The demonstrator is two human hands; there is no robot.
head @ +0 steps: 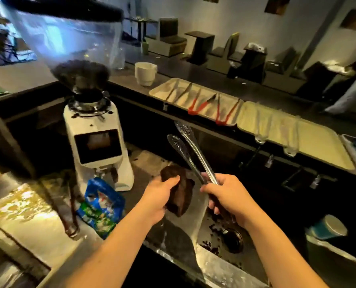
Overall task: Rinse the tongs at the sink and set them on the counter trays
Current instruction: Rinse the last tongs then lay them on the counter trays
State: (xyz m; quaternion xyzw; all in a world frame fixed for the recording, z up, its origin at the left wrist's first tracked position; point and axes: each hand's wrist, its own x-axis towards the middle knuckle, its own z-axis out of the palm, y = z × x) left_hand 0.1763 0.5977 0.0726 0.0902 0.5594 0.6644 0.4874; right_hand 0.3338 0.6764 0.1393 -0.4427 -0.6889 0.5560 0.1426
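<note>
Over the steel sink (212, 265), my right hand (227, 194) grips a pair of metal tongs (185, 146) by the handle end, their perforated tips pointing up and away. To the left of the tongs, my left hand (158, 192) holds a dark brown sponge (178, 192). On the raised counter behind the sink lies a beige tray (158, 91) with several tongs on it, some with red handles (195, 108). A second beige tray (318, 140) to its right carries clear tongs along its front edge.
A white coffee grinder (97, 134) with a clear bean hopper stands left of the sink, a blue-green bag (101, 204) at its foot. A white pitcher (144, 73) sits on the counter. Dark grounds lie round the sink drain (232, 239). A person (351, 88) bends at far right.
</note>
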